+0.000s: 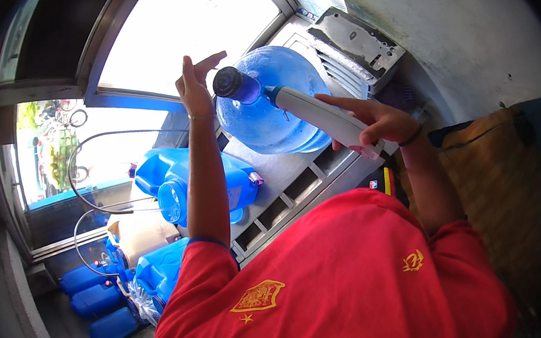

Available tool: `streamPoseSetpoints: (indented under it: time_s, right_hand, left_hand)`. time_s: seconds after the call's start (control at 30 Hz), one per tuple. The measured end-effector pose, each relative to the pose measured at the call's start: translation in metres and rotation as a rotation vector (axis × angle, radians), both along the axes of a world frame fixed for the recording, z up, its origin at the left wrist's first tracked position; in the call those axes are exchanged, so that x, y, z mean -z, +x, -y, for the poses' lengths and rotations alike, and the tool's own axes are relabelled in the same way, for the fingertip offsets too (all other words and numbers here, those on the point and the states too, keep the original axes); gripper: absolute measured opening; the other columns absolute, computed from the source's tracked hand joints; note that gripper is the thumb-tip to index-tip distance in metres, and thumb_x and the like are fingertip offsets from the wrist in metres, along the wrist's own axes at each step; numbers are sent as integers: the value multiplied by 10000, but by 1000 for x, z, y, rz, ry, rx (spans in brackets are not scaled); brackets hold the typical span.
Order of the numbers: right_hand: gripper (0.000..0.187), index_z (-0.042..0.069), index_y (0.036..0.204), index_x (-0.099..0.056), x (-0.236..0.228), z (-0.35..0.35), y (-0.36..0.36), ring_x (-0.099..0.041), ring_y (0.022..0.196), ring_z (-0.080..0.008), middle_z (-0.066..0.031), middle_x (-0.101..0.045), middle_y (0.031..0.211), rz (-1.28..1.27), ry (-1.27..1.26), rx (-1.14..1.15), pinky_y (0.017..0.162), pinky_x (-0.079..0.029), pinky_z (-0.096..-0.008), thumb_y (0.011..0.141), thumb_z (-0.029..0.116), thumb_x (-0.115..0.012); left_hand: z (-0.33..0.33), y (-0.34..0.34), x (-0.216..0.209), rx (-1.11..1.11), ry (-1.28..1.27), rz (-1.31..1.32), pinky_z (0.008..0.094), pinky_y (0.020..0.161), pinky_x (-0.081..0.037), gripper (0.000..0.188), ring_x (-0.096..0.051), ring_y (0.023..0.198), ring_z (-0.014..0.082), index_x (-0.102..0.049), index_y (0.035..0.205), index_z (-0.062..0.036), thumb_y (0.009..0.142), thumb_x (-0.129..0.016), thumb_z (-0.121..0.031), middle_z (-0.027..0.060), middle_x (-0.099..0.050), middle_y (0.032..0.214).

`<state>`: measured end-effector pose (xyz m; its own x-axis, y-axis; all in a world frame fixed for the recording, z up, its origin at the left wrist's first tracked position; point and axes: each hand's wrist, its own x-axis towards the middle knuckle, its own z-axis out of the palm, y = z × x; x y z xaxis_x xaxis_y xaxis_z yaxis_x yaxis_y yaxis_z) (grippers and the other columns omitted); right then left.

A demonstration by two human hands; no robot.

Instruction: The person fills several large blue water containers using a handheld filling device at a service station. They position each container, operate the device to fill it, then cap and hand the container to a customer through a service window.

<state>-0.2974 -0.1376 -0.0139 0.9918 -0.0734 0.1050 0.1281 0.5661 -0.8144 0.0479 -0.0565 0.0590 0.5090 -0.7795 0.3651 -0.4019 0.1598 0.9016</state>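
Observation:
A large round blue water bottle [276,126] lies tilted on a metal counter, its neck toward the upper left. Its cap [228,83] is dark, with a purple band around the neck. In my right hand [384,123] is a long white handheld tool [315,109] with a blue tip, which looks like a heat gun. The tip points at the bottle neck, close to it; whether they touch I cannot tell. My left hand [197,86] is raised just left of the cap, fingers apart and holding nothing.
Blue jerrycans [215,182] stand left of the bottle, with more blue containers [99,300] lower down beside a beige one [141,231]. Thin hoses [76,158] curve past them. A grey metal box [357,41] stands behind the bottle. Bright windows [186,30] border the left side.

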Motion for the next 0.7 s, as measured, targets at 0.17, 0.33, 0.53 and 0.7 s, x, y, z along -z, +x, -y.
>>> streamPoseSetpoints:
  time_s: [0.17,0.33,0.53,0.7]
  right_hand:
    - [1082,38,1574,-257,-7,6,-8,-681,961,-219,-149,-588,1243,-37,6,-9,788,-544,-314,710,345,-832]
    - [976,99,1574,-296,-15,12,-10,-676,1019,-232,-174,-608,1239,32,-22,-36,869,-537,-343,787,422,-774]
    - [929,83,1560,-327,-21,13,-11,-675,978,-222,-173,-641,1165,71,-65,24,780,-543,-323,805,432,-738]
    - [870,79,1544,-359,-31,25,-5,-678,805,-165,-168,-669,1036,75,-85,43,555,-536,-249,830,452,-689]
  left_hand:
    - [24,10,16,589,-47,-616,486,896,-488,747,-644,964,398,-653,971,46,1004,-280,-600,228,-673,967]
    - [8,5,17,713,20,-461,459,809,-487,714,-631,814,339,-647,823,19,1033,-240,-528,198,-648,802]
    - [17,-59,25,-517,-221,-254,352,726,-573,759,-660,700,258,-675,707,41,1045,-196,-442,168,-676,691]
    - [12,-50,28,-362,-246,-354,397,800,-580,777,-678,752,300,-682,790,22,1028,-139,-479,187,-697,769]
